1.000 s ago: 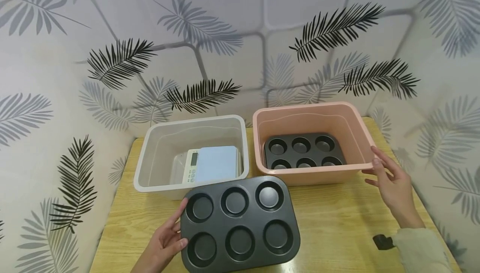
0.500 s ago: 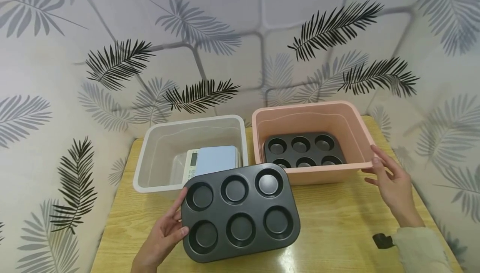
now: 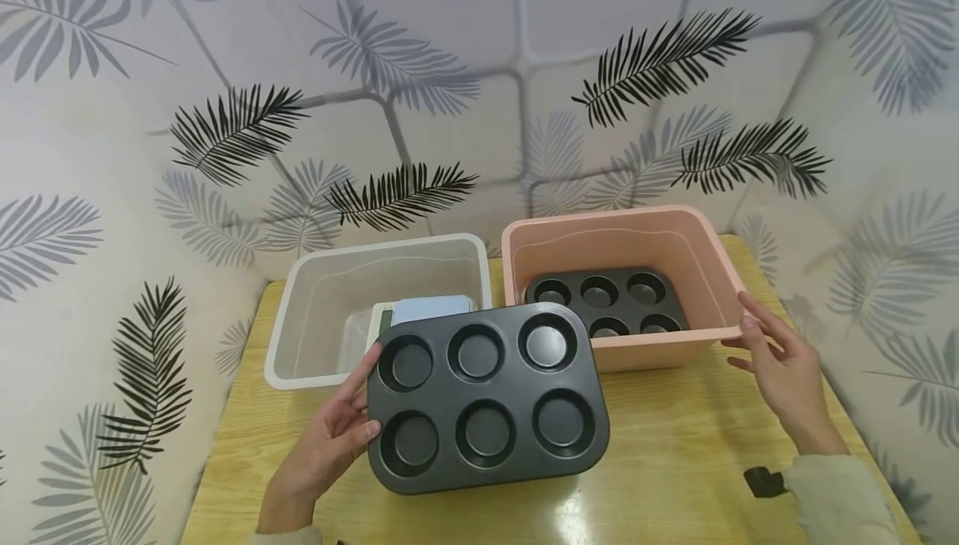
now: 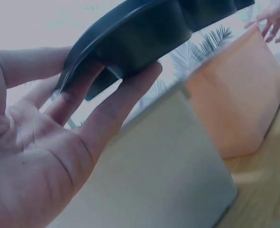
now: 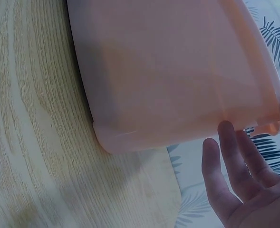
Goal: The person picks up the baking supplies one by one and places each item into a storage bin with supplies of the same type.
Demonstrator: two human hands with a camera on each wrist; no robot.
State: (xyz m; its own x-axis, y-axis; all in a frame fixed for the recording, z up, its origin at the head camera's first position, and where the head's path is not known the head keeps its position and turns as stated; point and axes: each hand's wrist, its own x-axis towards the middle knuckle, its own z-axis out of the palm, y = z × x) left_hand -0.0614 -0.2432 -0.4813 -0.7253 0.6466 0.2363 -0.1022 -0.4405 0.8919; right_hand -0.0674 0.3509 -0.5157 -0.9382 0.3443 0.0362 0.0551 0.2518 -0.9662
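Observation:
My left hand (image 3: 322,437) grips the left edge of a dark six-cup muffin tin (image 3: 522,389), thumb on top and fingers underneath. In the left wrist view, the fingers support the underside of the tin (image 4: 144,42). The tin is held up, tilted, cups facing me, overlapping the fronts of two bins. My right hand (image 3: 782,374) holds the front right corner of the pink bin (image 3: 644,355) at its rim. A second muffin tin (image 3: 625,299) lies inside that bin, partly hidden. In the right wrist view, fingertips (image 5: 226,128) lie against the pink wall.
Left of the pink bin stands a whitish bin (image 3: 280,329) with a kitchen scale (image 3: 380,318) and a light blue flat item (image 3: 430,308) in it, partly covered by the held tin. Both stand on a wooden table (image 3: 674,445) against a leaf-patterned backdrop (image 3: 449,137).
My left hand has raised the muffin tin away from me and slightly right; it now covers more of the scale and the white bin's front. My right hand stays at the pink rim.

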